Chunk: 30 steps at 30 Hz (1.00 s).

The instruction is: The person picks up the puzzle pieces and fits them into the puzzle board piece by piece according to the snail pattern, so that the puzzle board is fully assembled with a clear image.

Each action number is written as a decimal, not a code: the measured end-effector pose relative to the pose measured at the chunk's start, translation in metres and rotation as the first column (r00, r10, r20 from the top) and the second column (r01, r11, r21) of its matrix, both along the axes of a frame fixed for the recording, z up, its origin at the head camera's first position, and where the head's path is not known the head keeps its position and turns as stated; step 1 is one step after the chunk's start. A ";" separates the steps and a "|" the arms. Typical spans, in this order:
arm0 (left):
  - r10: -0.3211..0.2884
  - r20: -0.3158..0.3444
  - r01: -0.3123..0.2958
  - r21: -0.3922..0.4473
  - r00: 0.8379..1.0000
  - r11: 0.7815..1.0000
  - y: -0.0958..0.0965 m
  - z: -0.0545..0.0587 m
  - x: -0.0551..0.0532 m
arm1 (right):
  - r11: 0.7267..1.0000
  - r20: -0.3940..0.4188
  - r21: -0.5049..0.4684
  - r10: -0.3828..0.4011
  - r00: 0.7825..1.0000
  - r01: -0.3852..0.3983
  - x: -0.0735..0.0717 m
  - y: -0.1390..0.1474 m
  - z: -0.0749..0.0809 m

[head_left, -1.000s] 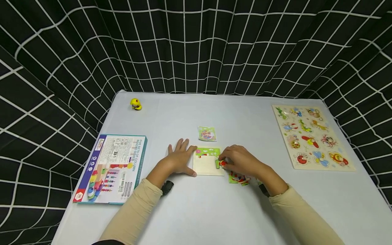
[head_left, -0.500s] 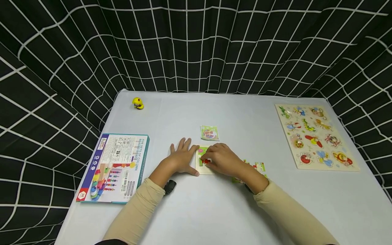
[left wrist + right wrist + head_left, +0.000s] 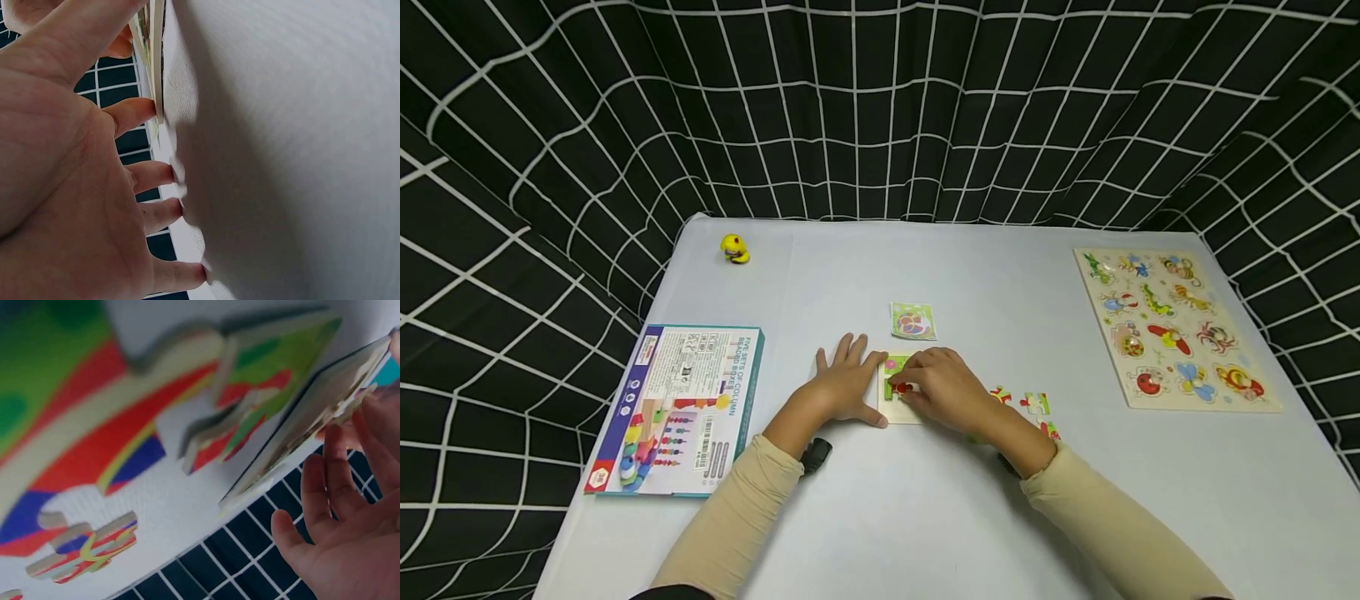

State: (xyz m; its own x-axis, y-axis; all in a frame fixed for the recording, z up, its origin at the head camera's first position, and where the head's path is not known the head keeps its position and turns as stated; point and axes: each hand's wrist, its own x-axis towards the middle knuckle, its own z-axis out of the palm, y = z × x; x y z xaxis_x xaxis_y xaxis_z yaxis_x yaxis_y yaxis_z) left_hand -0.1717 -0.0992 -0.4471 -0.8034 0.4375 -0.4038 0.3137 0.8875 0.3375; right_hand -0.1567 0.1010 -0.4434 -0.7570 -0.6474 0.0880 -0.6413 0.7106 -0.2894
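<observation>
My left hand (image 3: 844, 387) lies with fingers spread at the left edge of a small wooden puzzle board (image 3: 897, 415). In the left wrist view, its index fingertip and thumb meet the board's edge (image 3: 157, 69), while the other fingertips rest on the white cloth. My right hand (image 3: 943, 387) pinches a green and red jigsaw piece (image 3: 889, 389) over the left part of the board, below the green top strip with a pink flower. The back of that hand hides the board's right half. Loose jigsaw pieces (image 3: 1036, 404) lie right of it, seen large in the right wrist view (image 3: 275, 369).
Behind the board lies a small green picture card (image 3: 913, 321). A boxed bead set (image 3: 677, 408) is at the left, a yellow toy (image 3: 734, 248) at the back left. A wooden insect puzzle (image 3: 1176, 333) occupies the right side. Black gridded curtains (image 3: 880, 108) surround the table.
My right hand has carried the jigsaw piece leftward from the board's right edge to its left part, uncovering some loose pieces. In the last half second it barely moves. My left hand stays put.
</observation>
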 end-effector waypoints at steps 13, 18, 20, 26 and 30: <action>-0.006 0.002 0.006 -0.005 1.000 1.000 0.002 -0.003 -0.002 | 0.974 -0.151 0.226 0.022 0.988 0.013 0.004 -0.010 0.000; 0.019 0.008 -0.019 0.019 1.000 1.000 0.001 -0.004 -0.001 | 0.962 -0.016 0.268 0.049 0.999 -0.043 0.004 -0.009 0.009; 0.028 0.014 -0.029 0.028 0.999 0.999 0.000 -0.004 0.000 | 0.973 0.085 0.220 0.051 0.995 -0.069 0.003 -0.002 0.013; 0.025 0.003 -0.026 0.058 1.000 0.998 0.001 -0.002 0.003 | 0.998 0.219 0.058 -0.005 0.976 -0.008 0.001 0.035 0.021; 0.019 -0.011 -0.018 0.049 1.000 0.999 0.003 0.000 0.002 | 0.993 0.148 0.067 -0.106 0.983 0.097 0.005 0.069 0.023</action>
State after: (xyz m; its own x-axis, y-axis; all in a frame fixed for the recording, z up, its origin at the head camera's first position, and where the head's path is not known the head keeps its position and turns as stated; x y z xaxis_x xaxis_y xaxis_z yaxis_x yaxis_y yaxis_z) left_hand -0.1695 -0.0960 -0.4471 -0.8159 0.4416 -0.3731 0.3013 0.8756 0.3775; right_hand -0.1512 0.1695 -0.4208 -0.8205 -0.5674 -0.0687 -0.5173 0.7883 -0.3331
